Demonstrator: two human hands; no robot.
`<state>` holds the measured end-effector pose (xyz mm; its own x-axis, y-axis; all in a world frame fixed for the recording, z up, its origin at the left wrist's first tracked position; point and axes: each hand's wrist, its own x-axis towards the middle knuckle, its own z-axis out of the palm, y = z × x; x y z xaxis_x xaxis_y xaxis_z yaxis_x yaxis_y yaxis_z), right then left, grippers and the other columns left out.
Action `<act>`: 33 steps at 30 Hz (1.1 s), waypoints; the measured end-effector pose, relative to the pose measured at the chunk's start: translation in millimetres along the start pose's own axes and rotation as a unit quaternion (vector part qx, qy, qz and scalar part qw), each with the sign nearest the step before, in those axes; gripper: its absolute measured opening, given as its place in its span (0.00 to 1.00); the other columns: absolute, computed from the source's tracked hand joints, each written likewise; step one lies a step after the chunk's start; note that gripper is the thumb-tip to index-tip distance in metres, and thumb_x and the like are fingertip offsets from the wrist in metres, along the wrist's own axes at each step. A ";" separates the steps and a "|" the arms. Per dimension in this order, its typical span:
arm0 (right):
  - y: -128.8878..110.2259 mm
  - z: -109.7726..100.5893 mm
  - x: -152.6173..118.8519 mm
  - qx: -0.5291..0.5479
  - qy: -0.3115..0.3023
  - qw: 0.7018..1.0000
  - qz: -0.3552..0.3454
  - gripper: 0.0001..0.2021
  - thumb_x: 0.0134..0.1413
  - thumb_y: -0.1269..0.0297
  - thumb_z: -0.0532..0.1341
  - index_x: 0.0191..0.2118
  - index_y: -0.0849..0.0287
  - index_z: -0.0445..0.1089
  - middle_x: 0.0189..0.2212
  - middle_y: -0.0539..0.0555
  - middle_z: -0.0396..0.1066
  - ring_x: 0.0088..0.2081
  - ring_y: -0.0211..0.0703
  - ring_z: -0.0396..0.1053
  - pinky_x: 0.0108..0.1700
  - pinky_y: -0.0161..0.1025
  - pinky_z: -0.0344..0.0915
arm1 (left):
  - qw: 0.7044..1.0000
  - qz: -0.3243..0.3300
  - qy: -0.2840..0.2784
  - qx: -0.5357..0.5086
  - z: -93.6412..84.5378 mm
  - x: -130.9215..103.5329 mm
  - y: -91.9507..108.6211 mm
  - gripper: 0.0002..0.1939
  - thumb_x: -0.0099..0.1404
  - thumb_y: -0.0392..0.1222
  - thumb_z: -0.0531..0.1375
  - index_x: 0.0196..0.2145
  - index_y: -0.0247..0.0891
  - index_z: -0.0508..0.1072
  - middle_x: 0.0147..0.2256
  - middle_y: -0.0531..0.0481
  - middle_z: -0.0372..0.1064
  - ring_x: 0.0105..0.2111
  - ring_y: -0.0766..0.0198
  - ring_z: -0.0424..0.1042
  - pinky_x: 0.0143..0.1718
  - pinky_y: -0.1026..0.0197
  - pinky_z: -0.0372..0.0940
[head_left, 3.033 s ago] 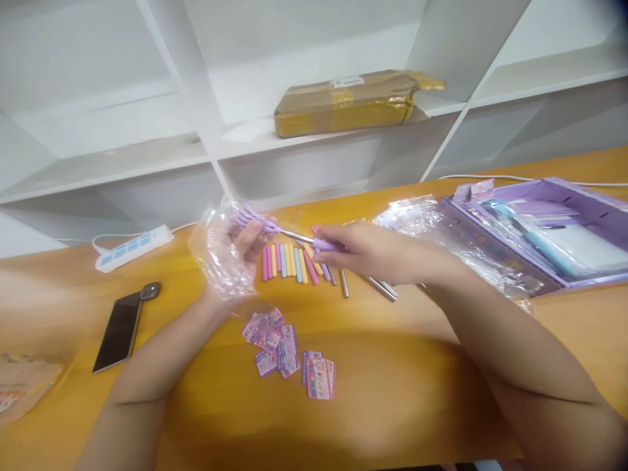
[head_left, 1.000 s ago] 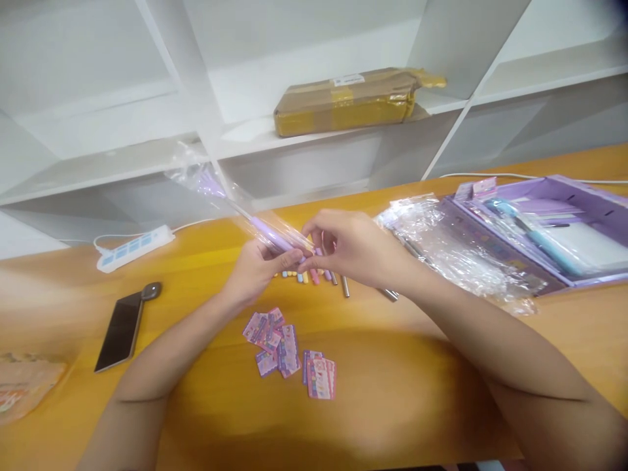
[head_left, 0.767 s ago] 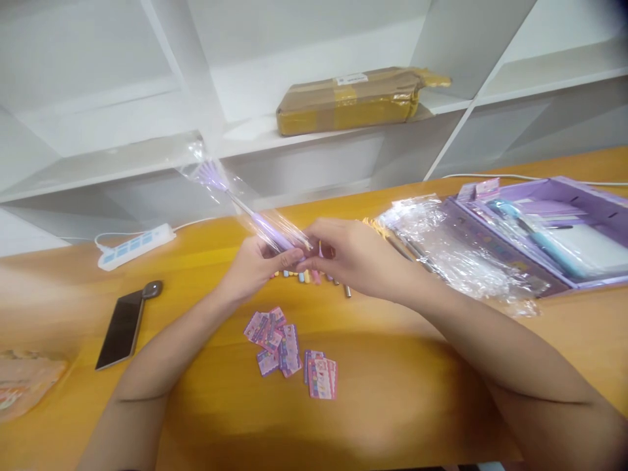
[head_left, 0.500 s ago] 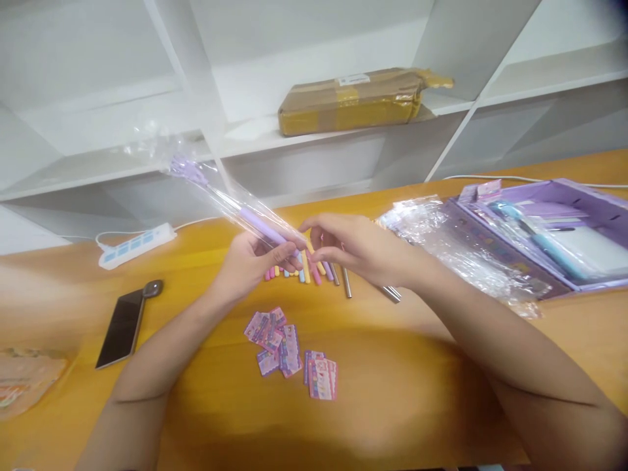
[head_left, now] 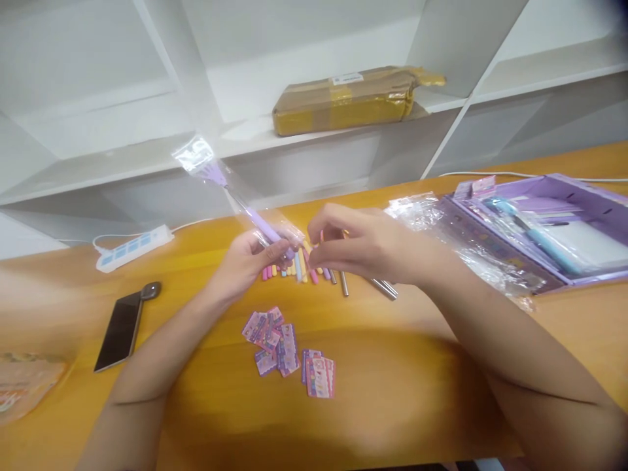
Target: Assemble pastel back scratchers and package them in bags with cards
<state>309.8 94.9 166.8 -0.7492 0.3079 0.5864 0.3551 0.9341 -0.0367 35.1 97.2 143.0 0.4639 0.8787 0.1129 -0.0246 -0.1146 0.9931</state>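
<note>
My left hand (head_left: 248,261) is wrapped round the handle end of a purple back scratcher (head_left: 265,226) in a clear plastic bag (head_left: 193,154). The scratcher tilts up to the left, with a thin metal rod between its handle and claw-like head. Close to the bag's lower end, the fingertips of my right hand (head_left: 360,245) are pinched together; whether they hold the bag's edge is hidden. Beneath both hands lies a row of several coloured sticks with metal rods (head_left: 344,282), partly covered by the hands. Small printed cards (head_left: 287,347) lie in two loose groups nearer me.
To the right stands a purple box (head_left: 549,190) with bagged items inside, and crumpled clear bags (head_left: 417,212) lie beside it. A power strip (head_left: 135,248) and a dark tablet-like device (head_left: 118,330) are at left. A taped carton (head_left: 343,104) sits on the shelf behind.
The bag's top end has swung rightward and looks flatter. My right hand's fingertips have come closer together near the bag's lower end. My left hand keeps its hold, and the view has shifted slightly.
</note>
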 end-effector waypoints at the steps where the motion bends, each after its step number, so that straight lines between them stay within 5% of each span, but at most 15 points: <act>1: -1.0 1.4 0.8 0.009 0.002 1.000 -0.005 0.12 0.79 0.64 0.57 0.45 0.54 0.79 0.50 0.55 0.71 0.36 0.33 0.67 0.35 0.36 0.59 | 1.000 -0.009 -0.001 0.009 0.3 -0.2 -0.2 0.22 0.69 0.58 0.73 0.45 0.34 0.82 0.38 0.43 0.79 0.33 0.63 0.76 0.31 0.62 0.70; 10: 4.9 13.2 6.9 0.158 0.007 0.987 0.043 0.10 0.78 0.59 0.61 0.43 0.58 0.74 0.41 0.53 0.75 0.39 0.37 0.71 0.40 0.36 0.64 | 0.998 -0.010 -0.030 0.045 3.9 0.4 -4.4 0.21 0.69 0.58 0.72 0.40 0.34 0.80 0.32 0.48 0.77 0.31 0.65 0.74 0.35 0.62 0.68; 18: 5.6 22.4 9.5 0.168 0.018 0.982 0.089 0.11 0.76 0.58 0.64 0.40 0.58 0.74 0.35 0.50 0.75 0.35 0.34 0.68 0.39 0.34 0.60 | 0.999 -0.027 -0.031 -0.017 8.4 -0.7 -15.2 0.24 0.72 0.63 0.67 0.41 0.35 0.81 0.35 0.44 0.81 0.32 0.61 0.78 0.36 0.60 0.70; 22: 4.4 26.7 10.1 0.161 0.011 0.980 0.114 0.09 0.75 0.59 0.63 0.40 0.58 0.73 0.34 0.49 0.74 0.34 0.34 0.67 0.37 0.34 0.58 | 0.997 -0.008 -0.069 0.020 8.9 4.0 -16.3 0.19 0.67 0.56 0.74 0.42 0.37 0.82 0.33 0.47 0.80 0.31 0.64 0.76 0.33 0.63 0.69; 27: 4.7 26.5 10.7 0.170 -0.017 0.973 0.155 0.11 0.74 0.59 0.62 0.39 0.58 0.72 0.34 0.50 0.74 0.33 0.35 0.66 0.38 0.35 0.57 | 0.997 -0.025 -0.051 0.051 7.8 7.4 -15.6 0.18 0.65 0.53 0.76 0.41 0.37 0.82 0.30 0.49 0.79 0.29 0.66 0.74 0.32 0.64 0.69; 33: 10.2 23.3 9.0 0.187 -0.012 0.954 0.233 0.18 0.69 0.50 0.68 0.51 0.58 0.69 0.36 0.50 0.73 0.33 0.37 0.65 0.37 0.36 0.57 | 0.998 -0.021 -0.032 0.046 11.3 3.7 -9.0 0.19 0.65 0.54 0.76 0.42 0.36 0.84 0.32 0.49 0.78 0.28 0.68 0.72 0.31 0.64 0.70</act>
<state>293.7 111.3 152.8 -0.5731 0.7048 0.4180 0.4315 0.6932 -0.5773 47.0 96.2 134.1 0.5183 0.8526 0.0663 0.0760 -0.1232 0.9895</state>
